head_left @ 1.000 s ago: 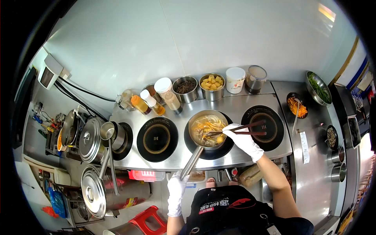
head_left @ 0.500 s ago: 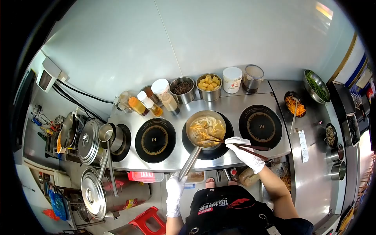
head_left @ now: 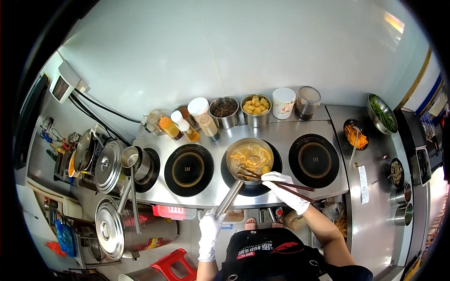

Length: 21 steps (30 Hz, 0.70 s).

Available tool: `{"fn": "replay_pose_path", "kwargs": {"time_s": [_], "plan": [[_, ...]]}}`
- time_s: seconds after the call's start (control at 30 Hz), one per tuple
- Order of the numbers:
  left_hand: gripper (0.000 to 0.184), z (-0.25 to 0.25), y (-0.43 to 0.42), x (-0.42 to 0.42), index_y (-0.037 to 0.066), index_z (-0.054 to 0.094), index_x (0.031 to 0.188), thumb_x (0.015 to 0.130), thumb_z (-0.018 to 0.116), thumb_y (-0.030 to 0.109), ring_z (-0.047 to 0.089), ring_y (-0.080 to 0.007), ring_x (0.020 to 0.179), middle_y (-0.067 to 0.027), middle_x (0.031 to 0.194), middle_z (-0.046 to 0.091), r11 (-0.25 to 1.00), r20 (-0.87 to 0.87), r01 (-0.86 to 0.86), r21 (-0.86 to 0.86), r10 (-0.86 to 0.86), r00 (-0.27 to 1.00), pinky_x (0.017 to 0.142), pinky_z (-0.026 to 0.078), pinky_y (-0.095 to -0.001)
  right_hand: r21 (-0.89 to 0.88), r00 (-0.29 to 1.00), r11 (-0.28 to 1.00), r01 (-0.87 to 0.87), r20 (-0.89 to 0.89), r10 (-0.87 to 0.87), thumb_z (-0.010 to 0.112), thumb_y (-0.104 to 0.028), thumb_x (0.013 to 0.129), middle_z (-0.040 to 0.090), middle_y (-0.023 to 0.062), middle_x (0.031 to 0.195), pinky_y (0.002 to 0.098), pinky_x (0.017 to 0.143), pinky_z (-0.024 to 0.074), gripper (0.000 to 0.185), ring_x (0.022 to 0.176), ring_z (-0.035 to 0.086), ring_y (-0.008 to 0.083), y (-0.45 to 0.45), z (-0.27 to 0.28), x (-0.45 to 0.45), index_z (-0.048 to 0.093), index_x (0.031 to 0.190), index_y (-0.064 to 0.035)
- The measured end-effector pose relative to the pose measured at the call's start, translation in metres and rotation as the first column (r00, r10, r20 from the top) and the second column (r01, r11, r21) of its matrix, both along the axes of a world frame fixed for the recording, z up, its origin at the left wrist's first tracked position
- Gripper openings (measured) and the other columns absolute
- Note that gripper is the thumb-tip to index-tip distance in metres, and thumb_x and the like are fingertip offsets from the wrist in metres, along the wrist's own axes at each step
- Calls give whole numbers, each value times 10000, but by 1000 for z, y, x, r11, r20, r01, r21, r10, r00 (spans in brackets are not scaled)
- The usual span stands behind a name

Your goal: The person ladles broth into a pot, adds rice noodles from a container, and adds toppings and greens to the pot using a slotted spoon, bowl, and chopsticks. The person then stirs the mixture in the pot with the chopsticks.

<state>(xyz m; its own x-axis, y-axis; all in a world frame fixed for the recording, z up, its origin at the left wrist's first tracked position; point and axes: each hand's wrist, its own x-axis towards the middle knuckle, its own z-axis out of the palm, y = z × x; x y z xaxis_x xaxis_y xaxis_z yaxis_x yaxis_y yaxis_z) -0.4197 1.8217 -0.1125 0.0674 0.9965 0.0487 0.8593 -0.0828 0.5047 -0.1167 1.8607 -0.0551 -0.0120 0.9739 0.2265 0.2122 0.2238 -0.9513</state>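
Observation:
My left hand (head_left: 210, 230), in a white glove, is closed round the end of the long metal handle of a pan (head_left: 229, 198). The pan rests on a black round hob, with noodles (head_left: 253, 156), yellow pieces and some darker bits in broth. In my gloved right hand (head_left: 281, 187) is a pair of dark chopsticks (head_left: 294, 188), held at the pan's lower right rim. Their tips are in the broth by the dark bits, near the pan's front side.
Behind the pan stand sauce bottles (head_left: 190, 131), a tub of yellow chunks (head_left: 256, 110) and a white tub (head_left: 283, 103). Black hobs (head_left: 314, 160) flank it. Large lidded pots (head_left: 110, 228) are at left; shredded carrot (head_left: 356, 136) and greens (head_left: 382, 113) at right.
My right hand and the chopsticks have moved left and down along the pan's edge, and their tips now sit at the front of the broth. The noodles have shifted. The view has tilted slightly.

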Motion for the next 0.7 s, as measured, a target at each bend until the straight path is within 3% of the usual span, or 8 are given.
{"fn": "replay_pose_path", "kwargs": {"time_s": [0.13,0.2,0.3,0.4,0.43,0.57,0.7], "plan": [[458,1,1,0,13,656,1093,781,735,338,666,-318,781,-160,862,672,1000,7,9,2,-9,1000,700,523,-374,22,1000,1000,5,-14,-5,645,-18,839,660,110,973,286,829,507,108,918,641,209,25,-17,3,654,942,14],[465,-6,1,-2,12,656,1097,783,731,346,667,-319,778,-164,863,674,1000,-6,9,10,-9,1000,699,525,-374,88,996,995,52,72,-58,633,-29,855,666,103,964,283,838,508,112,922,646,204,36,-18,14,646,956,16],[467,2,2,0,5,655,1099,791,724,349,669,-319,776,-173,877,676,998,-33,16,-55,-18,999,697,527,-372,15,984,984,175,33,-175,619,-33,868,664,92,961,279,823,502,111,907,642,194,38,-1,28,634,959,29],[466,-10,1,-1,0,654,1101,795,718,346,670,-317,769,-170,870,676,1000,-20,27,6,-27,999,689,527,-373,119,954,966,229,168,-247,633,-14,846,679,95,902,269,774,509,63,849,654,182,36,-14,46,654,898,15],[464,-4,0,2,-1,653,1103,794,718,338,671,-315,769,-168,861,674,1000,-22,19,-4,-19,1000,683,527,-373,74,963,977,202,170,-212,622,-56,867,679,107,951,298,814,513,106,902,658,219,32,-11,50,647,953,0],[465,1,2,4,-6,651,1107,795,717,333,672,-316,772,-170,864,674,999,-26,26,-23,-26,999,684,527,-372,74,980,988,138,136,-147,633,-42,857,687,103,941,297,787,517,85,864,662,203,16,8,45,655,922,8],[472,-5,1,1,-3,649,1118,797,716,335,669,-319,769,-172,863,672,999,-5,31,-12,-31,1000,683,526,-375,105,977,973,204,48,-210,659,9,825,678,93,877,282,745,512,47,827,650,186,5,31,36,656,871,11]]}}
